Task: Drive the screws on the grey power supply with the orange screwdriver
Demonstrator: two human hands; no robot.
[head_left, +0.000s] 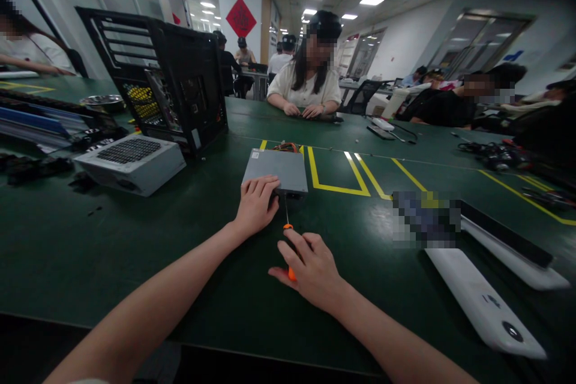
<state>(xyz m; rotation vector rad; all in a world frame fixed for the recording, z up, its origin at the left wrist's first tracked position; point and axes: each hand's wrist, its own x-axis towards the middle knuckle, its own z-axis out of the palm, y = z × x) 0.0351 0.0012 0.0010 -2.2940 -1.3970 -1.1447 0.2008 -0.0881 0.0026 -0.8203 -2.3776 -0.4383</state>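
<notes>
A grey metal power supply unit (281, 169) lies on the green table in front of me, its bundle of coloured wires showing at the far side. My left hand (258, 203) rests over its near left corner, fingers together on the top and thumb at the front edge. In my right hand (310, 261) is a screwdriver (288, 227) with an orange handle, held loosely with the thumb stretched out. Its thin shaft points away from me, and the tip reaches the unit's near face; the exact spot it meets is too small to make out.
To the left stand a second power supply (135, 159) and an open black computer case (180, 84), with a metal bowl (103, 102) behind. A white device (486, 306) lies at right. Yellow tape (342, 190) marks the table. A person (306, 78) sits opposite.
</notes>
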